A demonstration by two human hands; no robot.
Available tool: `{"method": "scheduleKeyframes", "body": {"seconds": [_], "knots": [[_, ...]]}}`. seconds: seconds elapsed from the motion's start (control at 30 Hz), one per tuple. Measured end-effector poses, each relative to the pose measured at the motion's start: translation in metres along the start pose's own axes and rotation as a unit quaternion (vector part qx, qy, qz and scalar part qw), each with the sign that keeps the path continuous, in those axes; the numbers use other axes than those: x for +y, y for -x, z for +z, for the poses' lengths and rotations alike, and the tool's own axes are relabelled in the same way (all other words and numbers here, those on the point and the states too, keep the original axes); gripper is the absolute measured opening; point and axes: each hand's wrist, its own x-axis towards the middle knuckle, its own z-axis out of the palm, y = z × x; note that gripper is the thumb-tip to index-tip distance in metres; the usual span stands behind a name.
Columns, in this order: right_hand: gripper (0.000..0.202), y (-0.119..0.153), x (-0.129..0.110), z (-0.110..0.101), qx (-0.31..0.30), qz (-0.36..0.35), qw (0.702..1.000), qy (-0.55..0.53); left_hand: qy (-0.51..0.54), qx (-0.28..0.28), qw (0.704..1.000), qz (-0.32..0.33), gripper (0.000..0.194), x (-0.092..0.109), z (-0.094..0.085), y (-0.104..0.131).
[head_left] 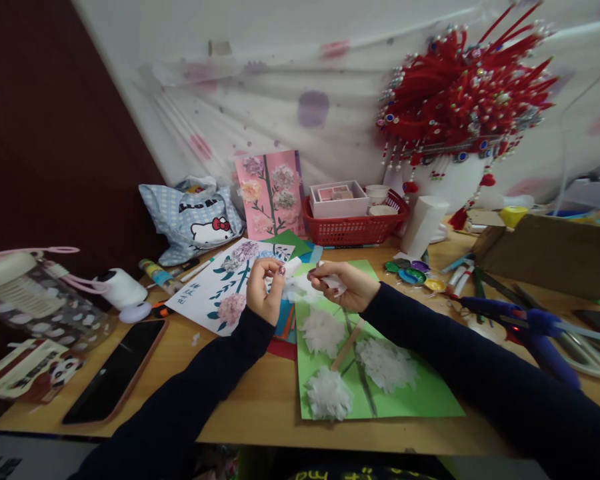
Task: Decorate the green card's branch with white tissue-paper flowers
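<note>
My left hand [264,292] is closed in a pinch on a piece of white tissue paper [292,267]. To its right, my right hand [351,285] has its fingers closed on another bit of white tissue paper, partly hidden in the palm. Both hands are held above the far part of a green sheet [380,404]. White tissue-paper flowers [329,395] lie on that sheet around a dark painted stem [365,380]. A wooden stick [347,345] lies across the stem. Behind my left hand is a white sheet with painted flowers [231,311].
A blue glue gun [523,321] with a red light lies at the right, near paint pots [414,275] and markers. At the back stand a red basket [350,230], a pink flower picture [273,193] and a patterned bag [195,217]. A phone [117,370] lies at the left.
</note>
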Motion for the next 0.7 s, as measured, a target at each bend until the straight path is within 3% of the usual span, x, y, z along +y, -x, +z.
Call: {"method": "scheduleKeyframes", "body": {"seconds": [0.27, 0.57, 0.63, 0.7], "knots": [[0.017, -0.0034, 0.0084, -0.0072, -0.122, -0.063, 0.989, 0.054, 0.073, 0.009, 0.996, -0.05, 0.01, 0.0015, 0.0024, 0.0004], [0.06, -0.0008, 0.0076, -0.0058, -0.096, -0.075, 0.991, 0.059, 0.088, 0.016, 0.993, -0.082, 0.012, -0.0003, 0.0022, -0.0003], [0.052, -0.0006, 0.0059, -0.0062, -0.078, -0.054, 0.995, 0.031, 0.09, 0.019, 0.991, -0.098, 0.013, -0.0019, 0.0024, -0.0008], [0.027, -0.0012, 0.0041, -0.007, -0.076, -0.029, 0.997, -0.002, 0.093, 0.024, 0.989, -0.112, 0.014, -0.003, 0.0026, -0.0014]]}}
